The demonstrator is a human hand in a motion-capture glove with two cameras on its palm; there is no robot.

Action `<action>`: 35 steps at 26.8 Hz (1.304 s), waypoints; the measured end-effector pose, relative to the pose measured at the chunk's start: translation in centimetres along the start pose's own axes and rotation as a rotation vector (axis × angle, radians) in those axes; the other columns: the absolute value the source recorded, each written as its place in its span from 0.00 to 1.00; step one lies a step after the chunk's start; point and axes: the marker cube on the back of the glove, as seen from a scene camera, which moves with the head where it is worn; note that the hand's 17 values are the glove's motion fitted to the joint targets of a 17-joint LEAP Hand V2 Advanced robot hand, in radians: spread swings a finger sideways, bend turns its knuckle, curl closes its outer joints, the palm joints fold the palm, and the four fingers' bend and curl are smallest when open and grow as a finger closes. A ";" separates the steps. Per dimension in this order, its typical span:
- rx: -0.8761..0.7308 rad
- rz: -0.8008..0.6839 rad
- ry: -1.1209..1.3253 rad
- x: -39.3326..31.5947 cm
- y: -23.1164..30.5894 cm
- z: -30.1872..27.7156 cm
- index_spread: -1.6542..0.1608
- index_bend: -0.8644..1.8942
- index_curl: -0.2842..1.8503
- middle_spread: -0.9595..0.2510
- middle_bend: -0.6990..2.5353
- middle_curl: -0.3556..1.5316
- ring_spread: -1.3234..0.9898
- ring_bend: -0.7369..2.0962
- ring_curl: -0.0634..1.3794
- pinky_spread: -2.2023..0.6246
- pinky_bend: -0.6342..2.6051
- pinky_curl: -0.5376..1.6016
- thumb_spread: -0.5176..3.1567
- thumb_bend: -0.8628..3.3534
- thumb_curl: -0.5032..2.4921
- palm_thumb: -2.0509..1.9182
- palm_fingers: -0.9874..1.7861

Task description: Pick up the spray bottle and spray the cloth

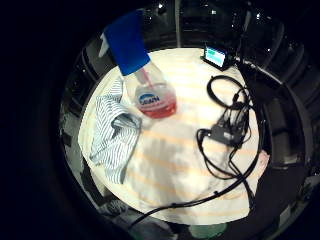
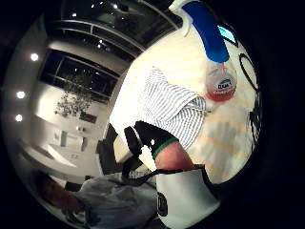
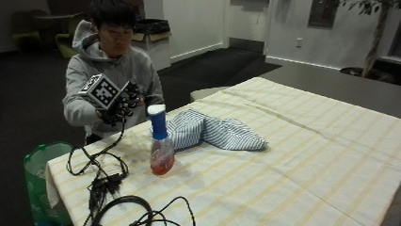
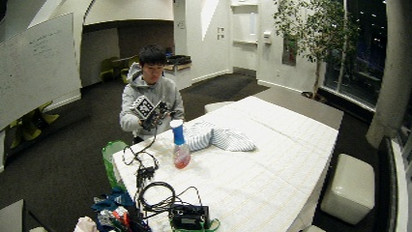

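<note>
A clear spray bottle [image 3: 161, 155] with a blue head and red liquid stands upright near the table's left end. It also shows in both palm views [image 1: 150, 95] [image 2: 220, 83] and in the wide outside view [image 4: 180, 150]. A crumpled blue-and-white striped cloth [image 3: 213, 132] lies just behind and to the right of the bottle, close to it [image 1: 115, 130] [image 2: 171, 107]. My gloved right hand [image 3: 122, 107] is raised in front of the person's chest, above the table's edge and to the left of the bottle. It holds nothing and touches neither thing; its fingers hang loosely curled.
A cream tablecloth with yellow stripes [image 3: 300, 155] covers the table. Black cables and a small box [image 3: 103, 179] lie at the near left corner. A small device with a lit screen [image 1: 216, 56] sits at the edge. A green bin [image 3: 41, 165] stands beside the table.
</note>
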 end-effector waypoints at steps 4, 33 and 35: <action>0.006 -0.001 -0.066 1.4 -1.2 0.0 0.70 0.33 0.19 0.79 0.27 0.33 0.59 0.37 0.18 0.87 0.34 0.39 0.40 0.20 0.26 0.61 0.30; -0.285 0.059 -0.759 7.7 -10.5 4.2 0.69 0.33 0.16 0.74 0.27 0.35 0.58 0.36 0.20 0.86 0.34 0.41 0.38 0.20 0.28 0.68 0.30; -0.313 0.052 -0.775 7.7 -10.6 4.5 0.69 0.33 0.16 0.74 0.27 0.34 0.58 0.36 0.20 0.86 0.34 0.41 0.37 0.20 0.28 0.68 0.29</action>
